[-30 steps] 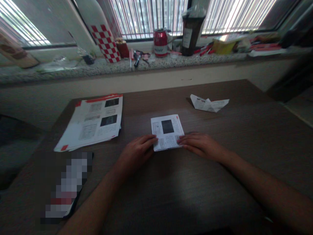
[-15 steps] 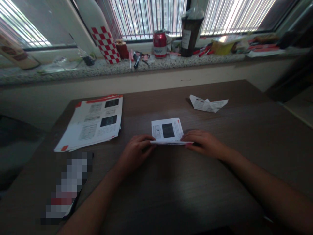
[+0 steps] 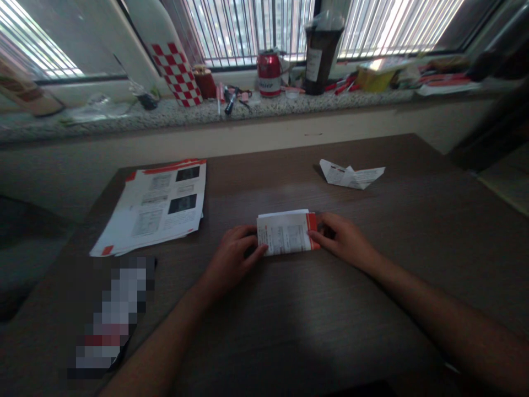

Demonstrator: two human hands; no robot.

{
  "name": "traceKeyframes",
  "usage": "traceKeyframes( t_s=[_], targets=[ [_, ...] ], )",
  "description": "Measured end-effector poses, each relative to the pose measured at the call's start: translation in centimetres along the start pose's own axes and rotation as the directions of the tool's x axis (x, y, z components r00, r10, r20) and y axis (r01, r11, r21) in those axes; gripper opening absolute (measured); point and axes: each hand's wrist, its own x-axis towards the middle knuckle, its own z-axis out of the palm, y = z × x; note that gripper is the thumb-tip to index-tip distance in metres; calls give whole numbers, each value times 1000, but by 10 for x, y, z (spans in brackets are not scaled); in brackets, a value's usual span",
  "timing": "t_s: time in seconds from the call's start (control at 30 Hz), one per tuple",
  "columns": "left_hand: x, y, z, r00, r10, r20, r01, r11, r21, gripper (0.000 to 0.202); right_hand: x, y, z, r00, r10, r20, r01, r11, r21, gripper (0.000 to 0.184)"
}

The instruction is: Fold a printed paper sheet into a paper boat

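A folded sheet of printed paper (image 3: 285,234) with a red strip along its right side is held between my two hands, tilted up off the table. My left hand (image 3: 237,253) grips its left edge, thumb on the near face and fingers behind. On the opposite edge, over the red strip, my right hand (image 3: 341,237) pinches the paper the same way. Behind it, to the right, lies a folded paper boat (image 3: 351,175) with print on it.
A stack of printed sheets (image 3: 152,212) lies at the table's left. Nearer me is a blurred-out flat object (image 3: 113,317). Along the stone windowsill (image 3: 173,118) stand a red can (image 3: 268,74), a dark lidded cup (image 3: 320,60) and a checkered bottle (image 3: 177,71).
The paper's upper part has tipped over toward me, so a text face with a red strip now shows instead of the dark picture. Both hands keep their hold at the sides.
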Motion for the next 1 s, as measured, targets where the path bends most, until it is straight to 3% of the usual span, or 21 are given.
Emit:
traceKeyframes(
  t_s=[0.1, 0.2, 0.3, 0.43, 0.63, 0.9, 1.0],
  targets=[
    [1, 2, 1, 999, -31, -25, 31, 999, -9, 21, 2, 2, 4, 997, -51, -63, 44, 993, -108, 18],
    [1, 3, 2, 990, -111, -90, 109, 994, -25, 16, 4, 8, 7, 990, -90, -109, 70, 982, -173, 41],
    [1, 1, 6, 985, -129, -116, 130, 992, 1, 30, 5, 14, 9, 988, -119, -96, 97, 973, -212, 50],
    [1, -3, 10, 996, -60, -62, 66, 993, 102, 43, 5, 17, 10, 984, -174, -44, 157, 951, -266, 46],
    [-1, -3, 7, 999, -35, 0, 34, 986, 163, 41, 4, 13, 6, 976, -214, 29, 214, 938, -272, 34],
    [3, 1, 2, 1000, 0, -19, 1, 996, 92, 20, 8, 10, 3, 982, -189, -1, 186, 963, -194, 17],
    [5, 3, 2, 1000, 3, -27, -1, 997, 83, 13, 8, 11, 5, 986, -165, -16, 160, 971, -178, 20]
  ],
)
